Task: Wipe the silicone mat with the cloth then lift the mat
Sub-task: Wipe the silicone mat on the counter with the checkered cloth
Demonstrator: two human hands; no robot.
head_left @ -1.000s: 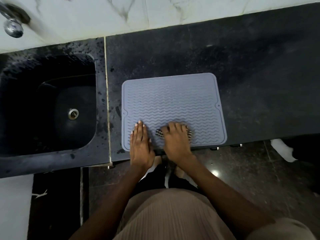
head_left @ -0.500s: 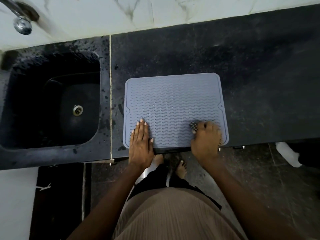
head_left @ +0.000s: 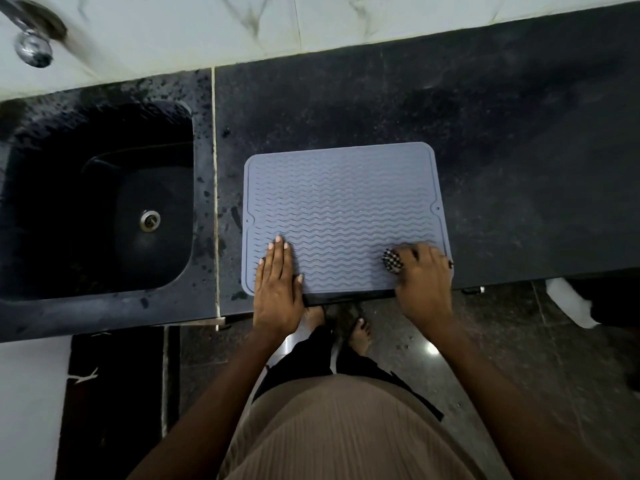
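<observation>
A: Where are the fingers?
B: Right hand (head_left: 423, 276) curled around a checked cloth (head_left: 392, 259), near the grey silicone mat (head_left: 343, 209)'s front right corner. Left hand (head_left: 277, 282) flat, empty, front left.
A: Beyond them?
B: Bare dark counter (head_left: 519, 150); sink (head_left: 97, 202) left.

The mat (head_left: 341, 216) is laid on the tabletop (head_left: 519, 150) at its near edge — the sink (head_left: 100, 202) is set to its left, the tap (head_left: 33, 50) behind that.
</observation>
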